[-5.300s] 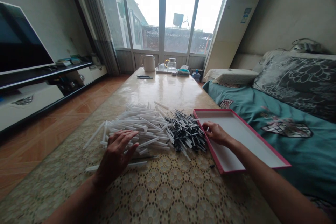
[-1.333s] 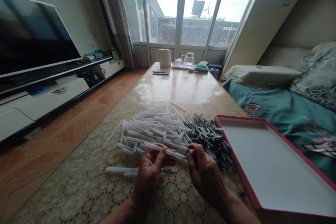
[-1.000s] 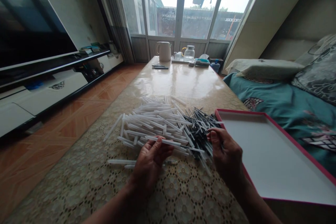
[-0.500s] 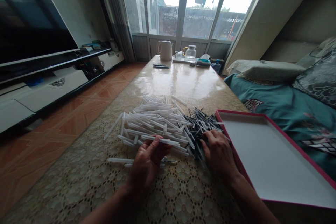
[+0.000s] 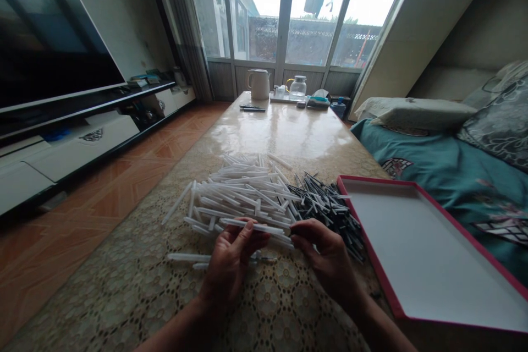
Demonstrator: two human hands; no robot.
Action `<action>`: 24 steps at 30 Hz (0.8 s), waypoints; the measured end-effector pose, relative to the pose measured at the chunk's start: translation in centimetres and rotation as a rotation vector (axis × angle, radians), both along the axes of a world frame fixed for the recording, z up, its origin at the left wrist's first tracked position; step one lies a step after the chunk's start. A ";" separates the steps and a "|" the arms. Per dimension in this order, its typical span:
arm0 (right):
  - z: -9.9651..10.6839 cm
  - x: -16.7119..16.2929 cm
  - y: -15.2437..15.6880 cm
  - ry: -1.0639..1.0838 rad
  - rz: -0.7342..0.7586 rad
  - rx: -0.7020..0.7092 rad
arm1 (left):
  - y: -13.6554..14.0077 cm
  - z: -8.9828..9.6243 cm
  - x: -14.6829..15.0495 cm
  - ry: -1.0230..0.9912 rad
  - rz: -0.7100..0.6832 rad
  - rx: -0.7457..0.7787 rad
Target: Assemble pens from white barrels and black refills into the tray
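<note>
My left hand (image 5: 235,250) is closed around a white translucent pen barrel (image 5: 251,226), held nearly level with its right end pointing at my other hand. My right hand (image 5: 324,253) pinches a small dark piece at that end; it looks like a pen refill, mostly hidden by the fingers. Behind my hands lies a heap of white pen barrels (image 5: 235,190). To its right, against the box, is a pile of dark pen refills (image 5: 325,203). Several finished-looking pens (image 5: 187,257) lie on the table beside and partly behind my left hand.
A shallow white box with a red rim (image 5: 437,247) stands at the right of the patterned table (image 5: 136,286). At the far end are a beige jug (image 5: 259,85), a glass pot (image 5: 297,88), a tissue pack (image 5: 318,100) and dark pens (image 5: 252,108). A sofa (image 5: 433,154) borders the right.
My right hand has left the dark pile and moved left to the barrel's end, its fingers now pinched. My left hand keeps the barrel almost in place. The view has shifted slightly.
</note>
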State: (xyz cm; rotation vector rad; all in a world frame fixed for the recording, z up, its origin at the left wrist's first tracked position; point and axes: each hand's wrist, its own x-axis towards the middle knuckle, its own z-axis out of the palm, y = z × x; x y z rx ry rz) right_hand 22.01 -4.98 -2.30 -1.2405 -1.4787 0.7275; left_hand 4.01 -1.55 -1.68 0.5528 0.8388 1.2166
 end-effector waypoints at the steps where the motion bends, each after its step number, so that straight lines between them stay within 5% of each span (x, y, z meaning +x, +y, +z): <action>1: 0.0 -0.2 -0.1 -0.009 0.003 0.009 | 0.0 0.0 0.0 0.005 -0.001 -0.001; 24: -0.4 -0.6 -0.3 -0.034 -0.002 -0.043 | -0.1 0.1 0.1 0.050 -0.052 0.022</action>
